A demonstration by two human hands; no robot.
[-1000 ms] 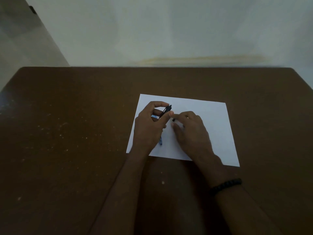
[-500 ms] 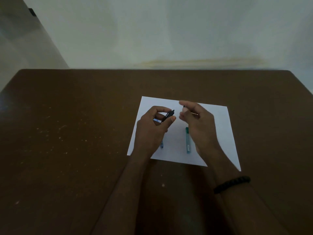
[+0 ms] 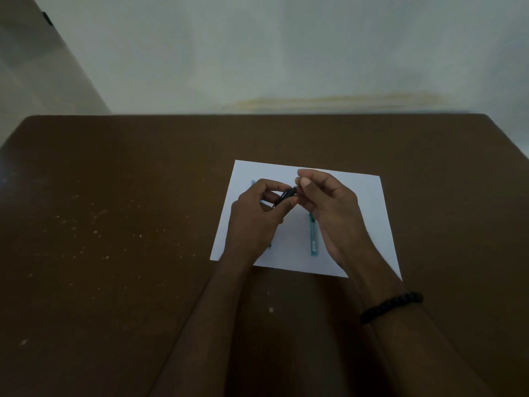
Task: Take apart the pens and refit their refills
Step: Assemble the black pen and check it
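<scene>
My left hand [image 3: 254, 219] grips a small black pen part [image 3: 284, 196] between thumb and fingers, above a white sheet of paper [image 3: 369, 219]. My right hand [image 3: 332, 213] is pinched shut at its fingertips, right at the top end of the black part; whatever it pinches is too small to make out. A teal pen barrel [image 3: 313, 239] lies lengthwise on the paper beside my right palm. Another teal pen piece [image 3: 269, 244] peeks out under my left hand, and a pale blue tip [image 3: 253, 182] shows above it.
The paper lies on a dark brown table [image 3: 114, 224] speckled with light crumbs at the left. A pale wall rises behind the far table edge. A black bead bracelet [image 3: 392, 306] circles my right wrist.
My right hand lifted off the paper, uncovering the teal barrel, then came back left and now meets the black part in my left hand. The left hand stayed nearly still.
</scene>
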